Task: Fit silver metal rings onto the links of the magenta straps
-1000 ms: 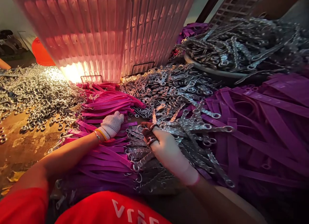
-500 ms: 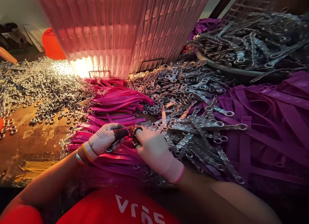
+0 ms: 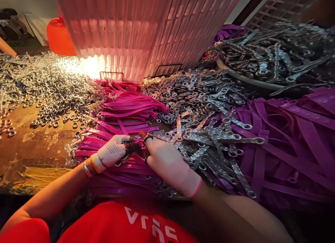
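My left hand (image 3: 111, 153) wears a white glove speckled with dark dots, yellow at the cuff; my right hand (image 3: 169, 162) wears plain white with a pink cuff. Both have dark reddish fingertips (image 3: 131, 147). The straps (image 3: 125, 110) under them are bright magenta, those to the right of them a deeper purple (image 3: 288, 131). The chains (image 3: 209, 131) and rings (image 3: 52, 93) are silver-grey, the table (image 3: 34, 155) rusty brown. My shirt (image 3: 117, 225) is red with white letters.

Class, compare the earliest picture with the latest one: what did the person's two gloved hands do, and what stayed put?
The left hand left the pink straps and drew back; the right hand left the metal links and moved leftward to meet it. Their fingertips now pinch something small between them. The ring pile and purple straps lie unchanged.
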{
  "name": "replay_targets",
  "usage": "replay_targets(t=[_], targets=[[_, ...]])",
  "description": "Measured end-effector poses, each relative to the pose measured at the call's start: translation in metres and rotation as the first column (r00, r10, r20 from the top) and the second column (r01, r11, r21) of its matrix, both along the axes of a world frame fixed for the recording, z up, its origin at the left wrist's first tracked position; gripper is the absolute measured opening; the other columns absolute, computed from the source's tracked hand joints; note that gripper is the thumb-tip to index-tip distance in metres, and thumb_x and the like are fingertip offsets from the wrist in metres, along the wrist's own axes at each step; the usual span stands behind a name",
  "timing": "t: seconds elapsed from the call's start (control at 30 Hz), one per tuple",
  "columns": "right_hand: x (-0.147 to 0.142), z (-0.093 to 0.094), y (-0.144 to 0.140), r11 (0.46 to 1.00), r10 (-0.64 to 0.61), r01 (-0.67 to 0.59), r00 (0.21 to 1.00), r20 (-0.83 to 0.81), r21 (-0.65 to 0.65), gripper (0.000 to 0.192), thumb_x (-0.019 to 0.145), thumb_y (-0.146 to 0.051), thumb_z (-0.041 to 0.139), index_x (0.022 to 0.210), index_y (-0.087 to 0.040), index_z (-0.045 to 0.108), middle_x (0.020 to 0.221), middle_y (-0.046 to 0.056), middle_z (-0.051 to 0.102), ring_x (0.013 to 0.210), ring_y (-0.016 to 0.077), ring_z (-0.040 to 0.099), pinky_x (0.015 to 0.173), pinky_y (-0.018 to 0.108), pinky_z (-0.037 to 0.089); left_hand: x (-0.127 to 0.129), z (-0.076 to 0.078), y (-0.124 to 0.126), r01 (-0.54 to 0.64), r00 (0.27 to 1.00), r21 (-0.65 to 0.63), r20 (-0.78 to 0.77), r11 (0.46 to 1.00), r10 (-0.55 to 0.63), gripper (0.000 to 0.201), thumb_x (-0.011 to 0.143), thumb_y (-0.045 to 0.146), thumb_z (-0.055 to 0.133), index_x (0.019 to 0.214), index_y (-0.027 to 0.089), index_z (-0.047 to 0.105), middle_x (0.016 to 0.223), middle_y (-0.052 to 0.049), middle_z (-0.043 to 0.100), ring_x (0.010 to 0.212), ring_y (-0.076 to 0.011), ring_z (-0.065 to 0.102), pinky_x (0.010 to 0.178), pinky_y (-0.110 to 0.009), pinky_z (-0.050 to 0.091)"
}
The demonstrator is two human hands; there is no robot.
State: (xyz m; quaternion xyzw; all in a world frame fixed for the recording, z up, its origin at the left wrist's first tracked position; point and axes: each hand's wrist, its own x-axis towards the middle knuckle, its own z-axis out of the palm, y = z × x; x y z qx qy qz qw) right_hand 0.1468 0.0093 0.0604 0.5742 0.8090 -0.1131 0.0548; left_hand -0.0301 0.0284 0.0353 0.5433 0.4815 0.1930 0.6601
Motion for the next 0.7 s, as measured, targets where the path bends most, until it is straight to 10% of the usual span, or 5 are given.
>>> replay_targets(t=[0.27,0.47,0.7], targets=[[0.005,-0.013,-0.006,0.972,0.207,-0.212,0.977,0.058,0.101,0.019,0.083,-0.008,0.047,0.085,-0.015,0.064,0.076,0.012,0.070,0.070,0.0219,0.064,0.056,0.032,0.026,0.008,-0.007,-0.005,0.065,0.997,0.030,-0.042,0.997,-0.064,0.026,0.088,0.038,0.051,0.075,0.017,0.057,0.048,0.005,0.048,0.036,-0.0078,0.037,0.034,-0.018,0.027],[0.018,-0.014,-0.012,0.926,0.259,-0.258,0.965,0.035,0.275,0.017,0.081,-0.008,0.047,0.078,-0.016,0.062,0.063,0.007,0.065,0.055,0.0173,0.055,0.053,0.033,0.016,-0.027,0.037,0.019,0.384,0.899,0.372,-0.361,0.845,-0.249,0.022,0.085,0.028,0.054,0.085,0.016,0.072,0.073,-0.002,0.067,0.061,-0.0098,0.054,0.057,-0.017,0.040],[0.057,-0.019,-0.040,0.955,0.189,-0.177,0.981,-0.032,0.238,0.016,0.070,-0.007,0.056,0.077,-0.018,0.066,0.078,0.008,0.068,0.070,0.0205,0.058,0.062,0.032,0.032,-0.116,0.089,0.024,0.358,0.707,0.482,-0.699,0.800,0.105,0.039,0.084,0.036,0.048,0.104,0.013,0.073,0.082,0.002,0.072,0.070,-0.0090,0.059,0.066,-0.016,0.040]])
